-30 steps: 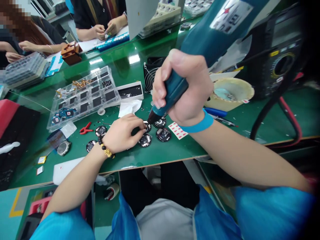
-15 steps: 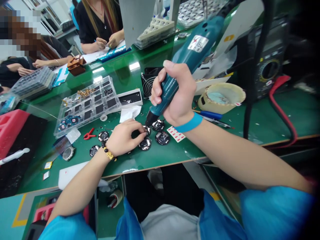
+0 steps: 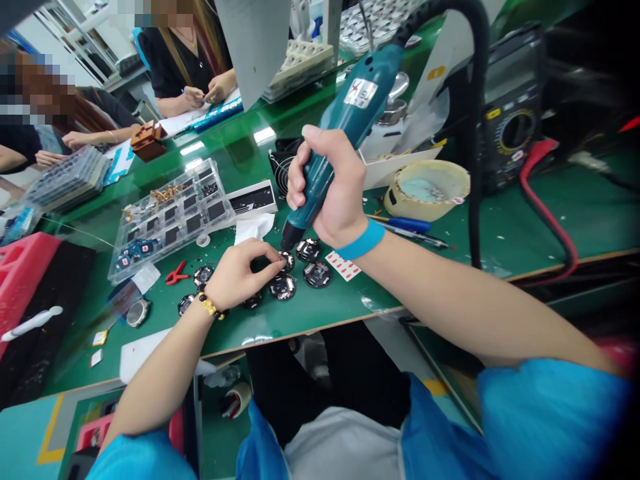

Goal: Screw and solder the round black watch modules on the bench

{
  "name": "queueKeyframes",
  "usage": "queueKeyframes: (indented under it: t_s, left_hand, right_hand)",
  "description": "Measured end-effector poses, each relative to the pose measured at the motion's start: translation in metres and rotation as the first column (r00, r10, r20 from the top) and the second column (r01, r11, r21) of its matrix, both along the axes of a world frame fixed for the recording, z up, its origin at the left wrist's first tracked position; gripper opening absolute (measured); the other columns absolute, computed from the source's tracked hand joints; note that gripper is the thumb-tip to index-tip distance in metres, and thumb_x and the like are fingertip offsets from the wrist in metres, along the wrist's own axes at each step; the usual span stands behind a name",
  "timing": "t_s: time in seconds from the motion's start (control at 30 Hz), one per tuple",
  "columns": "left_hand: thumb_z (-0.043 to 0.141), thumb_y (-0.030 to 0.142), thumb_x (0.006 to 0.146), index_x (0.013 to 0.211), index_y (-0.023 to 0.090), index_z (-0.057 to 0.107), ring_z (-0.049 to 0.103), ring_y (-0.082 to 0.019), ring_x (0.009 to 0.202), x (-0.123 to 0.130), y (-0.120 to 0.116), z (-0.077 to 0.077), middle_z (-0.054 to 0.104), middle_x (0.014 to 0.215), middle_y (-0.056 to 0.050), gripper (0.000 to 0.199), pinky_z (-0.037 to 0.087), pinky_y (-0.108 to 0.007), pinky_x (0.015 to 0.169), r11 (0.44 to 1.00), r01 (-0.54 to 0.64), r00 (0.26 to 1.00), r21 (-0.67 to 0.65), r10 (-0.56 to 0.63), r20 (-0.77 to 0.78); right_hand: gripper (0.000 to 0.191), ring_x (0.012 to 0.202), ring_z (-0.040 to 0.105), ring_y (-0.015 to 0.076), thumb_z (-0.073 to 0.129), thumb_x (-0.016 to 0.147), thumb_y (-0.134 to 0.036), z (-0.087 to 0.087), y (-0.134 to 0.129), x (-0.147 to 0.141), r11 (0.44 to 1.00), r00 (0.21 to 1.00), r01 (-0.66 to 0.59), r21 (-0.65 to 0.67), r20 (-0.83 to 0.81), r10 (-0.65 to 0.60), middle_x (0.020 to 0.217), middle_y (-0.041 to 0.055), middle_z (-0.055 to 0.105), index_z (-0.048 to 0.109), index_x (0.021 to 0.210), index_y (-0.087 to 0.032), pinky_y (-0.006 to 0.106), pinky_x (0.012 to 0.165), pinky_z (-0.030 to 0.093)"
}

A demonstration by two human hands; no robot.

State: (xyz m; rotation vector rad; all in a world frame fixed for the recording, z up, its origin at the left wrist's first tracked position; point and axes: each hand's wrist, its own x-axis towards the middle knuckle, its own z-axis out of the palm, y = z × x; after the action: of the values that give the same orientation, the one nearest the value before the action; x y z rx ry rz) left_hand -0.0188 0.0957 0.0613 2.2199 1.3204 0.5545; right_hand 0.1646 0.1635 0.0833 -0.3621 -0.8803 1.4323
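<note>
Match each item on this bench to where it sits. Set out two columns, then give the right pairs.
Items:
1. electric screwdriver
2. beaded bracelet
3. turquoise wristband
4. red clip

Places:
A. lying on the green bench top
B. around the wrist of the left hand
C. gripped in the right hand
D. around the wrist of the right hand

Pairs: 1-C, 2-B, 3-D, 4-A.
</note>
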Motion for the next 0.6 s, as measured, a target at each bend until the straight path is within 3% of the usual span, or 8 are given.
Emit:
queueKeyframes:
  t_s: [0.2, 0.43, 0.6]
  left_hand:
    - [0.067, 0.033, 0.095, 0.089, 0.024, 0.072, 0.071, -0.021, 0.093, 0.0011, 0.0, -0.0011, 0.078, 0.096, -0.001, 0.013, 0.053, -0.036, 0.088, 1.0, 0.009, 1.0, 0.027, -0.009, -0.026]
    - [0.066, 0.037, 0.096, 0.088, 0.023, 0.07, 0.071, -0.021, 0.092, 0.0026, -0.0007, -0.0033, 0.077, 0.095, -0.002, 0.017, 0.051, -0.035, 0.087, 0.999, -0.005, 0.999, 0.032, 0.006, -0.039]
    - [0.063, 0.036, 0.099, 0.089, 0.022, 0.07, 0.068, -0.019, 0.09, 0.0021, -0.0005, -0.0047, 0.075, 0.094, -0.001, 0.018, 0.049, -0.032, 0.085, 0.999, 0.011, 0.999, 0.03, -0.01, -0.043]
  right_hand:
    - [0.057, 0.047, 0.037, 0.0142, 0.069, 0.083, -0.074, 0.0034, -0.0026, -0.0021, 0.997, 0.995, 0.051, -0.053, 0.085, -0.047, 0.057, -0.0038, 0.045, 0.045, 0.07, -0.024, 0.031, 0.048, 0.033]
    - [0.051, 0.047, 0.038, 0.0139, 0.071, 0.087, -0.067, -0.002, 0.0011, -0.0013, 0.999, 1.0, -0.012, -0.031, -0.016, 0.011, 0.058, -0.003, 0.047, 0.05, 0.07, -0.023, 0.03, 0.047, 0.031]
    - [0.055, 0.048, 0.039, 0.0137, 0.07, 0.084, -0.072, 0.0002, 0.0001, -0.0014, 0.998, 0.999, 0.025, -0.063, 0.04, -0.022, 0.06, -0.0029, 0.046, 0.047, 0.071, -0.023, 0.03, 0.047, 0.034]
